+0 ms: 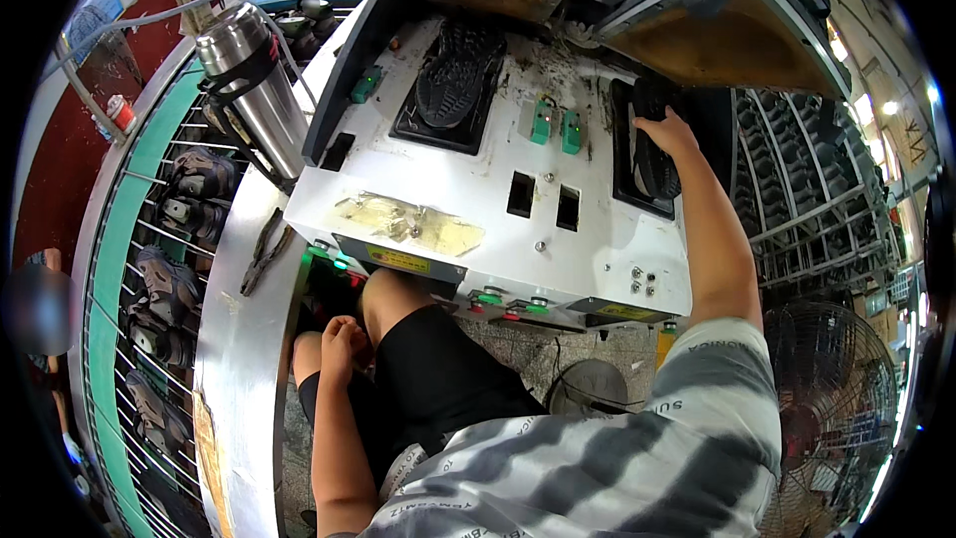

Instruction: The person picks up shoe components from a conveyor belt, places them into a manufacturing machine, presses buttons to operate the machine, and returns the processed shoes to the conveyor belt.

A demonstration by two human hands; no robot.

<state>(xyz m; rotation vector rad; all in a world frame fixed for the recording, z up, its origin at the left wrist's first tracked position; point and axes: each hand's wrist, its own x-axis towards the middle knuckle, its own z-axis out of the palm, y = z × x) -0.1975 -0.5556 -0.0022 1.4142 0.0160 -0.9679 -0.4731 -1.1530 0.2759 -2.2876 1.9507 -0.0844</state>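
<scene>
My right hand (669,134) reaches to the right station of the white machine. Its thumb and fingers grip a black shoe sole (652,164), which lies in a black rectangular mould tray (624,139). A second black sole with a ridged tread (445,90) lies in the left tray (438,135), with no hand on it. Low by my knees, my left hand (346,343) is closed with curled fingers. Whatever it may hold is hidden.
Raised lids (732,35) stand over both stations. Pliers (265,254) lie on the metal ledge beside a steel flask (261,90). Shoes fill the left rack (164,284). Green switches (542,122) sit between the trays. A caged fan (822,389) stands at right.
</scene>
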